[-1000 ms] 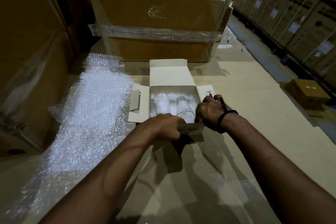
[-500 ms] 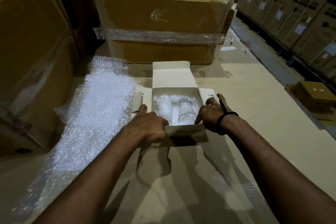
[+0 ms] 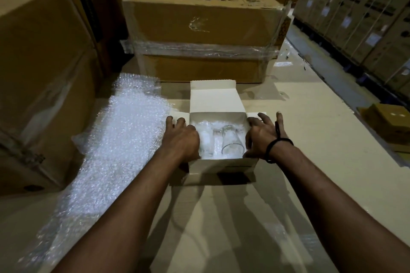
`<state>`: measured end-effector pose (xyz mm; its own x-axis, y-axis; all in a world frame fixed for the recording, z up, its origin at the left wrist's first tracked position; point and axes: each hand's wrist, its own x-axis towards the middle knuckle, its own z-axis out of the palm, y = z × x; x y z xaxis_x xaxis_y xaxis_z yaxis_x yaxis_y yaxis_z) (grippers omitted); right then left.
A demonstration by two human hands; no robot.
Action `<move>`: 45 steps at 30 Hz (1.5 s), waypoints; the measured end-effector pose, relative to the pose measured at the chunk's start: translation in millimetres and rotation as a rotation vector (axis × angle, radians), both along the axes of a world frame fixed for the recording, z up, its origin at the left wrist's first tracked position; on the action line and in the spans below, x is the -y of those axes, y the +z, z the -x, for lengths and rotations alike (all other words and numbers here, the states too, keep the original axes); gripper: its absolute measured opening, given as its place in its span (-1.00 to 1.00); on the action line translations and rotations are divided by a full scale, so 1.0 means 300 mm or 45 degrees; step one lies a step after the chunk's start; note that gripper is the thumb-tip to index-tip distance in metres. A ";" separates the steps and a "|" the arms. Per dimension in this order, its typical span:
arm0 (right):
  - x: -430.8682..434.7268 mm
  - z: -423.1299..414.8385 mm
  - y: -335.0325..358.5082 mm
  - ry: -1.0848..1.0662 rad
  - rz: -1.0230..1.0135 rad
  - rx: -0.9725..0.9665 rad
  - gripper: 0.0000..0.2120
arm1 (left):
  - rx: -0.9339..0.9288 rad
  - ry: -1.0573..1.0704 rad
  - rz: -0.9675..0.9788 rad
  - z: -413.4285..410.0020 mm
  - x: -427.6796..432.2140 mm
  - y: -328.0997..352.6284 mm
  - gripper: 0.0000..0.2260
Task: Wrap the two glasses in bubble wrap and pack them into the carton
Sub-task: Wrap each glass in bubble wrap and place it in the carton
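Head view: glasses (image 3: 230,143) lie inside the carton (image 3: 221,165), long axes running 12 to 6 o'clock, with the left hand (image 3: 180,137) at its 9 o'clock edge, the right hand (image 3: 263,137) at 3, both spread-fingered, grasping nothing.

Pretty dim warehouse spot, light's low and warm. Big brown cardboard boxes (image 3: 40,73) fill the left side of the frame. At top centre there's a long box (image 3: 199,26) banded with clear tape, sitting on another box. Upper right has rows of stacked, labelled cartons (image 3: 359,17) along a grey floor aisle (image 3: 328,73). A pale work surface (image 3: 310,150) covers the lower frame, and a small brown box (image 3: 390,122) sits at the right edge.
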<state>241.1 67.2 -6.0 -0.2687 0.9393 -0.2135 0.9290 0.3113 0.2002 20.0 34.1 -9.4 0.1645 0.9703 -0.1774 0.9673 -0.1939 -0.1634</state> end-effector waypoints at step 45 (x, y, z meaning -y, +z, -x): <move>0.079 0.011 0.004 0.098 -0.285 -0.479 -0.60 | 0.892 0.076 -0.646 0.150 0.166 -0.124 -0.65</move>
